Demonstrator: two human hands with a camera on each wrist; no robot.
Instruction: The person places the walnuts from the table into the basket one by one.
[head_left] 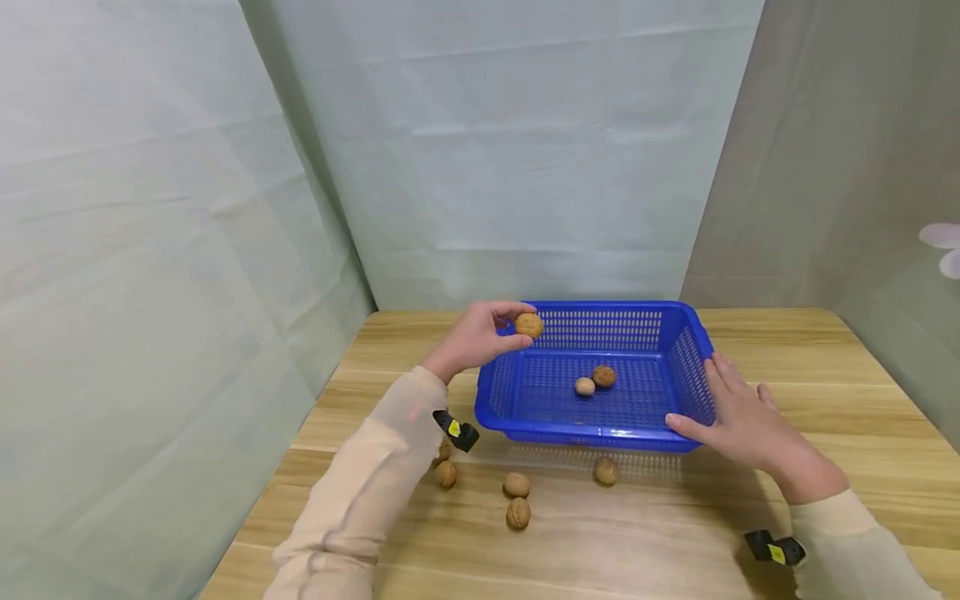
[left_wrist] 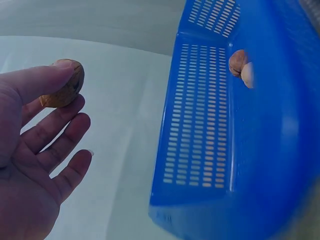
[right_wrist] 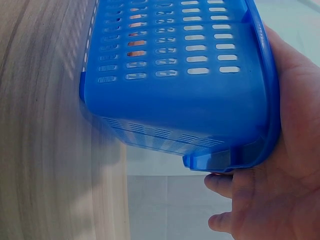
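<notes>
My left hand (head_left: 480,337) pinches a walnut (head_left: 528,325) between thumb and fingertips, over the left end of a blue plastic basket (head_left: 600,433). In the left wrist view the same walnut (left_wrist: 70,85) sits at the tips of the thumb and first fingers, and the other fingers curl loosely. My right hand (head_left: 746,421) holds the basket's near right corner, thumb over the front rim and fingers over the right rim. Inside the basket lie a brown walnut (head_left: 603,377) and a smaller, paler nut (head_left: 584,387), side by side.
On the wooden table (head_left: 645,533), before the basket, lie a lone walnut (head_left: 606,471) and a pair, one walnut (head_left: 517,514) nearer me. Another walnut (head_left: 446,474) lies by my left sleeve, which partly covers one beside it. Pale cloth (head_left: 525,167) hangs behind the table.
</notes>
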